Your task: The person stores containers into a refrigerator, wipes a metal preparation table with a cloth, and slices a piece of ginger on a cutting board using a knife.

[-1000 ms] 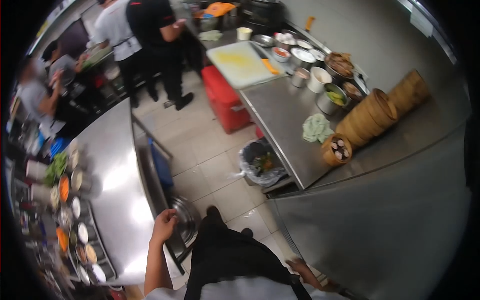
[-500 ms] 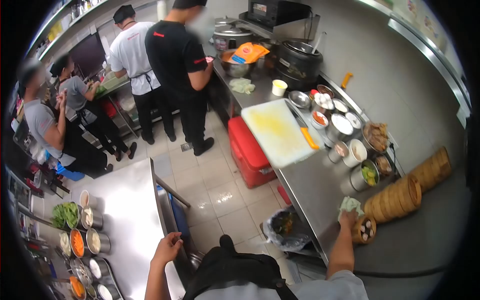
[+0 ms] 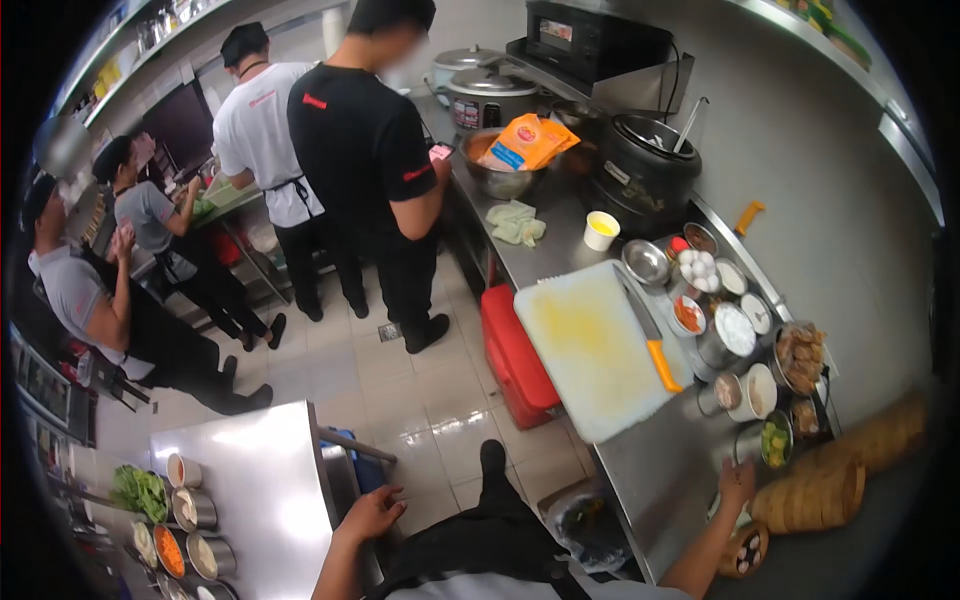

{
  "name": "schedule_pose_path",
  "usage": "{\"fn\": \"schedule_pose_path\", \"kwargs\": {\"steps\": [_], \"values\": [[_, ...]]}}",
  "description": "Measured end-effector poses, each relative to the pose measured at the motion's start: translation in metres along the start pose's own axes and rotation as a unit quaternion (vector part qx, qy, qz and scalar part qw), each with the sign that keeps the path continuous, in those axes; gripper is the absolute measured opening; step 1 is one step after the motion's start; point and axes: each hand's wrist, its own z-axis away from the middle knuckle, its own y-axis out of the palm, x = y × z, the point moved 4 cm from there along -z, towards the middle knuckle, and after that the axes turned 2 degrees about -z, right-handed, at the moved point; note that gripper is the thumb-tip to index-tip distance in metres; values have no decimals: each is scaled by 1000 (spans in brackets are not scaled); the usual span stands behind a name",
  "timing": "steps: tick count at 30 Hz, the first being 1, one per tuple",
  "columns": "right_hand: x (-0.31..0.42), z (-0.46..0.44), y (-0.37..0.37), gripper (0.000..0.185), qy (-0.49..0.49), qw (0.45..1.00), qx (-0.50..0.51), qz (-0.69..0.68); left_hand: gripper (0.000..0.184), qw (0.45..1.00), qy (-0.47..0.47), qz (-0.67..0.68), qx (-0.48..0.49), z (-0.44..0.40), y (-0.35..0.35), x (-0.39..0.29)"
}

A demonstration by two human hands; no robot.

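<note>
My right hand (image 3: 737, 483) is closed on a pale green cloth (image 3: 741, 514) on the steel counter (image 3: 665, 500) at the right. Just below it stands a small bamboo steamer (image 3: 744, 551) with small pieces inside, and stacked bamboo steamers (image 3: 812, 498) lie on their side to its right. A metal pot of green pieces (image 3: 770, 442) is close above the hand. My left hand (image 3: 374, 513) is held beside the left steel table (image 3: 270, 480), fingers apart and holding nothing.
A cutting board (image 3: 590, 345) with an orange-handled knife (image 3: 660, 360) lies on the right counter. Below are a red cooler (image 3: 515, 360) and a lined bin (image 3: 590, 530). Food containers (image 3: 172, 552) line the left table. Several people stand at the back left.
My right hand has come up from low beside the counter and taken hold of the cloth. The view has shifted, and I stand nearer the cutting board.
</note>
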Motion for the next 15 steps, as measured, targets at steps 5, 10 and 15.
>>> {"fn": "schedule_pose_path", "kwargs": {"steps": [5,10,15], "values": [[272,-12,25,49,-151,855,278,-411,46,999,22,-37,-8,-71,-33,-26],[494,-27,58,43,-434,747,247,-440,43,999,6,17,-47,-116,-87,-107],[669,-86,140,46,-478,726,254,-425,41,991,-81,-13,-103,-101,-95,-93]]}}
